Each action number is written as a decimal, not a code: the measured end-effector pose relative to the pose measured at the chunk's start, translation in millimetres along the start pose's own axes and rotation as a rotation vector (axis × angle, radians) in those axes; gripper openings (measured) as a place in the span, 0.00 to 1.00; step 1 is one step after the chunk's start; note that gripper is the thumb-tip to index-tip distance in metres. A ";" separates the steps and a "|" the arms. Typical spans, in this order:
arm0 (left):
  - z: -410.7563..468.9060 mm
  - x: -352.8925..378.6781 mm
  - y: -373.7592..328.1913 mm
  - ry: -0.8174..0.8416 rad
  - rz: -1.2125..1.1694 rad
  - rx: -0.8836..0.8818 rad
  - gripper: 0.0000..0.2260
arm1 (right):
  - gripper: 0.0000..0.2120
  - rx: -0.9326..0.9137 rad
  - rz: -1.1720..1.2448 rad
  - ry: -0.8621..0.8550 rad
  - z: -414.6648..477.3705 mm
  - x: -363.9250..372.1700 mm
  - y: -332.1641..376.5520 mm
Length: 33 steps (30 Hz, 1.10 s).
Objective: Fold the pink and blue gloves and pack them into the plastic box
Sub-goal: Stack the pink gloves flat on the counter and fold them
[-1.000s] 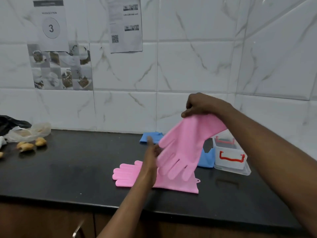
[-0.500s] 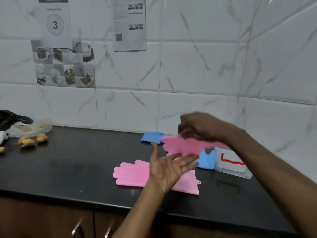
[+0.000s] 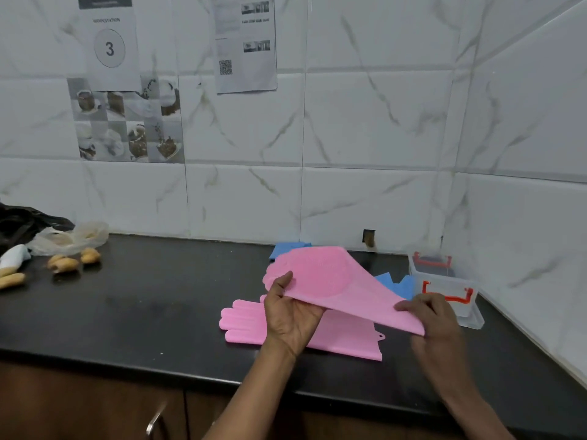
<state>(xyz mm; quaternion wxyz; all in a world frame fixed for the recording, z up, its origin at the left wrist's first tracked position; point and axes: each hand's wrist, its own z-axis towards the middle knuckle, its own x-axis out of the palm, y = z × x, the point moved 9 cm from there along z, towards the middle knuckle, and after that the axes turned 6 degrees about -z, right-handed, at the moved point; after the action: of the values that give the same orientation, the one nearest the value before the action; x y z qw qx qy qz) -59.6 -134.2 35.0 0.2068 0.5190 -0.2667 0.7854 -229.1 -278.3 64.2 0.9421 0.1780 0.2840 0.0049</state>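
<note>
Now the pink glove [image 3: 330, 277] is stretched out flat in the air; before, it hung down from the right hand alone. Under it lies the black bench [image 3: 143, 306]. A second pink glove [image 3: 343, 338] lies flat near the front edge. Blue gloves [image 3: 394, 282] lie behind, near the wall. The plastic box [image 3: 444, 290] sits open at the right end. The left hand [image 3: 290, 315] pinches the finger end. The right hand [image 3: 433, 315] pinches the cuff.
</note>
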 end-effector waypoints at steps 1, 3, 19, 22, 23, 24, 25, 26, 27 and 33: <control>0.1 3.1 -3.7 0.062 0.069 -0.014 0.24 | 0.22 0.069 0.102 -0.029 3.3 -6.8 -4.4; -4.7 4.0 -10.2 0.179 0.246 -0.025 0.23 | 0.19 0.140 0.251 -0.122 15.8 -27.6 -0.3; 2.9 -37.8 -99.7 -0.405 0.924 0.319 0.03 | 0.09 0.165 0.425 0.004 192.2 -42.0 96.0; 7.5 -21.9 -150.6 -0.504 1.097 0.467 0.02 | 0.09 0.386 0.399 0.152 166.4 2.7 39.1; 9.0 -8.2 -168.7 -0.503 1.231 0.542 0.02 | 0.07 0.469 0.421 0.192 153.1 18.3 21.5; 12.5 7.7 -181.3 -0.464 1.387 0.596 0.01 | 0.06 0.540 0.440 0.221 139.4 33.8 6.6; 20.3 21.1 -188.1 -0.401 1.543 0.615 0.01 | 0.06 0.591 0.445 0.244 125.7 48.5 -5.2; 29.5 30.0 -189.5 -0.364 1.724 0.587 0.01 | 0.05 0.628 0.432 0.274 110.7 63.2 -13.4; 38.6 32.9 -187.3 -0.354 1.912 0.523 0.02 | 0.05 0.657 0.414 0.314 95.0 78.4 -19.4; 28.8 -53.8 -168.6 -0.516 2.348 -0.127 0.16 | 0.14 0.702 0.130 0.503 15.9 132.2 -48.5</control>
<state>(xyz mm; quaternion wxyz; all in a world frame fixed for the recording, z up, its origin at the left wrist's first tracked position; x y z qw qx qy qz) 82.4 -24.8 28.8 -0.6683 0.0905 -0.6483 0.3533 -114.2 -314.4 -10.4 0.7237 0.4983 0.4773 0.0103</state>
